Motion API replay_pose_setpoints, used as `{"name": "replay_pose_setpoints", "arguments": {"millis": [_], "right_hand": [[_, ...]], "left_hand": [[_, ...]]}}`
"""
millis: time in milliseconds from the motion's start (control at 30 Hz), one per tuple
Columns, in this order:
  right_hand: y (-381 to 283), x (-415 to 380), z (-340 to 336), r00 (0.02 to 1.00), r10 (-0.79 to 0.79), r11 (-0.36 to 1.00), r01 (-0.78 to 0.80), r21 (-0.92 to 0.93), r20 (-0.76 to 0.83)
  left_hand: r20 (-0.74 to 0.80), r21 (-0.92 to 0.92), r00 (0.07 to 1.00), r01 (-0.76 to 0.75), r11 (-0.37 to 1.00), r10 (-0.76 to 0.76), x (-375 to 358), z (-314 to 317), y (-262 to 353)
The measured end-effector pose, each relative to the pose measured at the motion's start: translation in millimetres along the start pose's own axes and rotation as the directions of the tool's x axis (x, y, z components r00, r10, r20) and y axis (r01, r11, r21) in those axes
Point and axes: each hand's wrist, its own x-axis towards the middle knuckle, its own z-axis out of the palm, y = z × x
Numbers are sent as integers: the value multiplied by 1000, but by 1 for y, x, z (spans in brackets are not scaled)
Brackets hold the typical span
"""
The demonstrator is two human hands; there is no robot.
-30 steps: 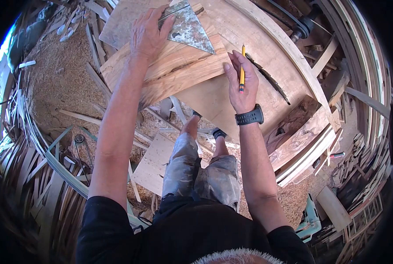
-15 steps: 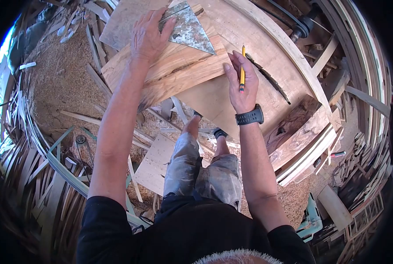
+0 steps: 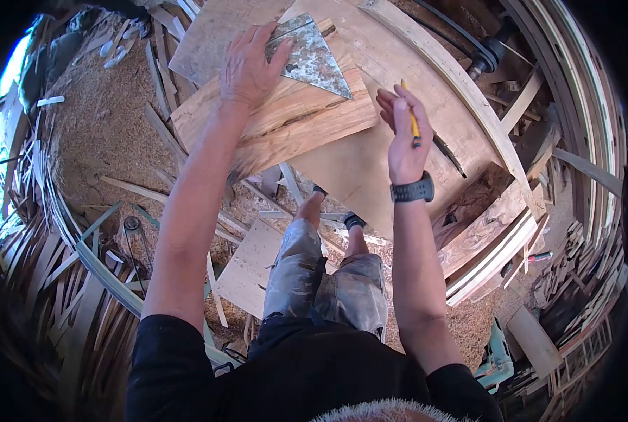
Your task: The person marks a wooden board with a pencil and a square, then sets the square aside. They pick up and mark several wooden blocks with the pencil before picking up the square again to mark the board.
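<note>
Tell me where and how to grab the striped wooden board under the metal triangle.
Probably its near edge, toward the darkened left end, from the wearer's side: there the flat board seems to overhang the worktop, leaving room above and below. The left hand and metal triangle cover part of its far side.

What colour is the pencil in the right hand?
The pencil is yellow; the head view, the only one, shows it.
</note>
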Motion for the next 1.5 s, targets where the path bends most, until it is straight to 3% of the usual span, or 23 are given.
{"name": "replay_pose_setpoints", "arguments": {"millis": [67, 367, 433, 467, 500, 567, 633, 700, 733, 800, 833, 900, 967, 1033, 1067, 1133, 1167, 1233, 1300, 1367, 1500], "right_hand": [[-6, 16, -3, 1000, 13, 993, -12, 117, -6], [0, 78, 32, 983, -105, 991, 116, 66, -148], [1, 73, 41, 975, -103, 977, 136, -163, 196], [-3, 75, 34, 973, -41, 999, 43, -3, 227], [-5, 78, 31, 973, -41, 999, 43, -4, 227], [-8, 80, 26, 989, -52, 996, 61, -58, 137], [-2, 85, 29, 996, -67, 998, 67, 0, 51], [8, 87, 36, 972, -145, 989, 144, -15, -184], [13, 85, 36, 972, -143, 990, 143, -14, -184], [14, 81, 36, 965, -98, 983, 131, -124, 243], [8, 80, 35, 965, -97, 983, 131, -125, 244], [-5, 81, 28, 979, 16, 1000, -16, -4, 205], [-4, 83, 25, 991, 6, 1000, -5, -5, 136], [-1, 85, 26, 999, -42, 999, 43, 31, -32], [2, 83, 29, 999, -41, 999, 42, 33, -31], [9, 78, 35, 950, -125, 981, 161, -105, 285], [9, 78, 31, 950, -124, 981, 161, -106, 287], [-23, 76, 28, 971, 51, 998, -59, 26, 232], [-36, 77, 31, 981, -8, 1000, 7, 6, 196], [-40, 81, 36, 971, -156, 983, 171, -71, 181], [-42, 89, 54, 938, -182, 978, 203, -42, 294]], "left_hand": [[-17, -7, 1000, -16, 1000, 16, 0, 0, 1], [-24, -17, 1000, -20, 1000, 20, -1, 3, -2], [-25, -15, 999, -28, 1000, 27, 0, 4, -3], [-28, -21, 999, -29, 999, 29, 0, 4, -4], [-33, -27, 999, -31, 999, 30, 0, 4, -3], [-28, -20, 999, -22, 1000, 22, 0, 2, -2], [-25, -13, 1000, -15, 1000, 14, 0, 4, -2], [-41, -9, 999, -36, 999, 35, 0, 4, -3], [-40, -8, 999, -36, 999, 36, 1, 4, -3], [-28, -3, 999, -22, 1000, 22, 0, 4, -3], [-28, -3, 999, -21, 1000, 21, 0, 4, -3], [-40, 7, 999, -22, 1000, 22, 0, 4, -2], [-39, 1, 999, -15, 1000, 15, 0, 5, -2], [-40, 1, 999, -7, 1000, 7, 0, 4, -2], [-40, 6, 999, -12, 1000, 12, 0, 4, -3], [-40, 10, 999, -18, 1000, 18, 1, 4, -2], [-42, 1, 999, -15, 1000, 15, 0, 4, -1], [-49, -7, 999, -7, 1000, 6, -1, 3, 0], [-46, -12, 999, -5, 1000, 4, -1, 2, 1], [-61, -11, 998, -4, 1000, 3, 0, 3, 0], [-79, -12, 997, -17, 1000, 16, -1, 4, -3]]}}
